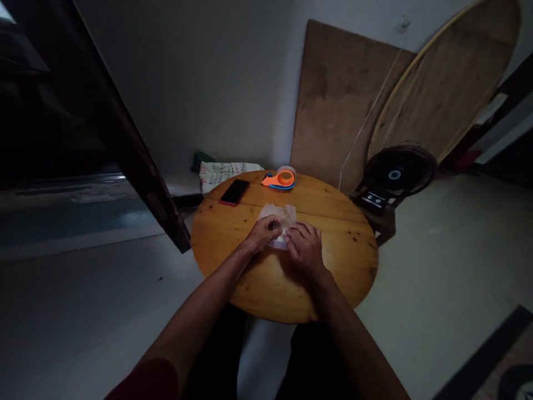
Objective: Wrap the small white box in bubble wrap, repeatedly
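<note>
A small bundle of pale, translucent plastic wrap (278,243) lies near the middle of the round wooden table (341,266). Its crinkled far edge sticks up beyond my fingers. My left hand (265,230) grips the bundle from the left, thumb and fingers curled into a pinch. From the right, my right hand (306,244) holds it with bent fingers, their tips close to those of the left. Whatever is inside the wrap is hidden by the hands and the folds.
Behind the bundle stands an orange and blue tape dispenser (280,179). A red-edged phone (234,192) lies at the table's back left. Beyond the table are a printed sack (225,171), a leaning board (337,111) and a black round fan (395,172) at right.
</note>
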### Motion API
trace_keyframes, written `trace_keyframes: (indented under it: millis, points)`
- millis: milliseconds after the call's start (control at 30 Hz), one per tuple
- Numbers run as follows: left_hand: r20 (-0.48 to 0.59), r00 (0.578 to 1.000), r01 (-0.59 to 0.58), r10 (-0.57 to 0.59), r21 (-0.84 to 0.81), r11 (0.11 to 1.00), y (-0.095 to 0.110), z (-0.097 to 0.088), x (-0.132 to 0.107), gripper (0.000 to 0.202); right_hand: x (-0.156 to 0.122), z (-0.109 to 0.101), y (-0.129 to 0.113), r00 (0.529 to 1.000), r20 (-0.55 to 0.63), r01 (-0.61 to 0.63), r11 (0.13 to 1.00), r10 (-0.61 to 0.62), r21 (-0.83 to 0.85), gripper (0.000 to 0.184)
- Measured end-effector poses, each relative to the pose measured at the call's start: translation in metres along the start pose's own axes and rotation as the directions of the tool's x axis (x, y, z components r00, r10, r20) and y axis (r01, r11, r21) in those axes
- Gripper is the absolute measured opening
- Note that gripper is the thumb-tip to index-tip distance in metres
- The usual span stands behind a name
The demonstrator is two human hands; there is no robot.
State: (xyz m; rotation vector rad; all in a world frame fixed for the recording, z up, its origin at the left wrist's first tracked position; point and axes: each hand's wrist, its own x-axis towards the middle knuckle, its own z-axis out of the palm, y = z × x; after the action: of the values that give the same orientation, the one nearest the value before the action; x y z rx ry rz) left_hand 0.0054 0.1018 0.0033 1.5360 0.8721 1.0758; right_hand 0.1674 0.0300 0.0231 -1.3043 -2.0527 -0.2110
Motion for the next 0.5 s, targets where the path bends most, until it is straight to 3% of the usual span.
trace_keyframes:
  millis: [200,500]
  points:
    - [-0.025,0.999,0.025,-0.024,0.050,0.998,0.009,0.000,-0.003,0.027,0.000,0.004,0.000,0.993,0.113,0.028,0.996,-0.018,-0.083,0.025]
    - [0.066,0.987,0.117,-0.145,0.324,0.939,0.037,-0.046,-0.009,0.045,-0.001,0.004,-0.002,0.991,0.133,0.046,0.990,-0.028,-0.136,0.028]
